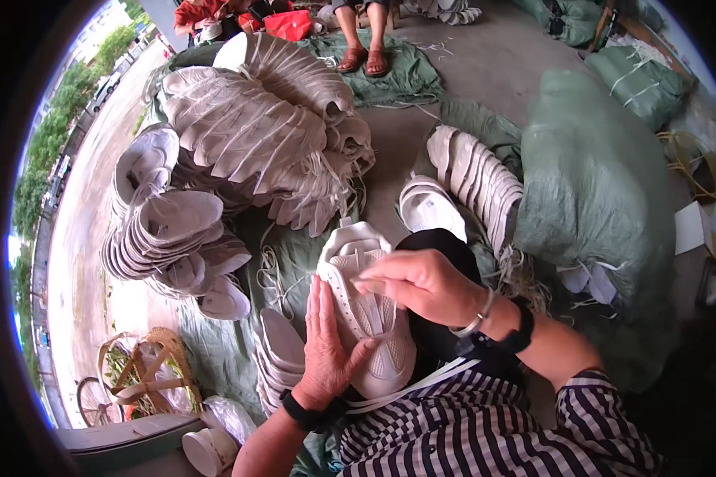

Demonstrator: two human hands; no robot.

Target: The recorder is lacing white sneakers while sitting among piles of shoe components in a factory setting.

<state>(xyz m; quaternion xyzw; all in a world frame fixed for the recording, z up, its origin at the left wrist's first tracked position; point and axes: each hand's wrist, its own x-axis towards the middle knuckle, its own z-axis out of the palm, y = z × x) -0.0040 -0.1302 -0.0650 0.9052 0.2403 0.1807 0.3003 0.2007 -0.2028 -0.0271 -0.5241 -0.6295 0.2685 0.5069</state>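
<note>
A white mesh shoe upper (386, 367) lies in front of me over my lap, its toe end toward me. My left hand (326, 350) grips it along the left side, fingers stretched up the edge and thumb bent over the toe part. Above the eyelets and tongue, my right hand (426, 286) is closed in a pinch; whatever it holds is too small to make out. White laces (441, 375) run across my striped clothing below the toe.
Large stacks of white uppers (247, 135) stand ahead and left. Smaller nested uppers (278, 350) sit beside my left forearm. Another row (477, 175) leans by a big green sack (589, 183) at right. A person's sandalled feet (366, 60) rest on green sheeting ahead. A woven basket (147, 366) is at lower left.
</note>
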